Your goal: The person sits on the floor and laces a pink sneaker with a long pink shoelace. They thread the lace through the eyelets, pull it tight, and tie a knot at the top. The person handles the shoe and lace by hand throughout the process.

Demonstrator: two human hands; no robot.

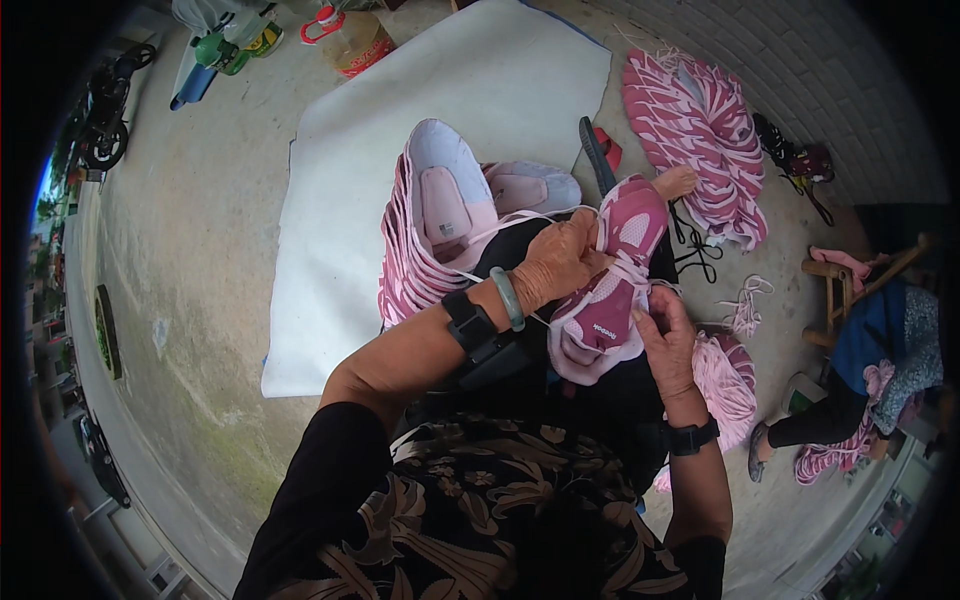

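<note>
A pink and white shoe upper (613, 305) without a sole lies across my lap, its toe pointing away from me. My left hand (560, 262) reaches over it from the left, fingers pinched on a pale shoelace (628, 270) at the eyelets. A loose length of lace trails leftward from there. On the other side, my right hand (668, 338) grips the upper's right edge, thumb near the eyelets; its fingertips are partly hidden. Left of my lap stands a nested stack of similar pink uppers (402, 255), with another upper (530, 187) beside it.
A white sheet (340, 180) covers the floor ahead. Bundled uppers (695, 140) lie at the far right, near a dark sandal (597, 155). Pink laces (725, 390) are heaped right of my knee. Another person (850, 370) sits at the right beside a wooden chair (828, 290). Bottles (350, 45) stand far left.
</note>
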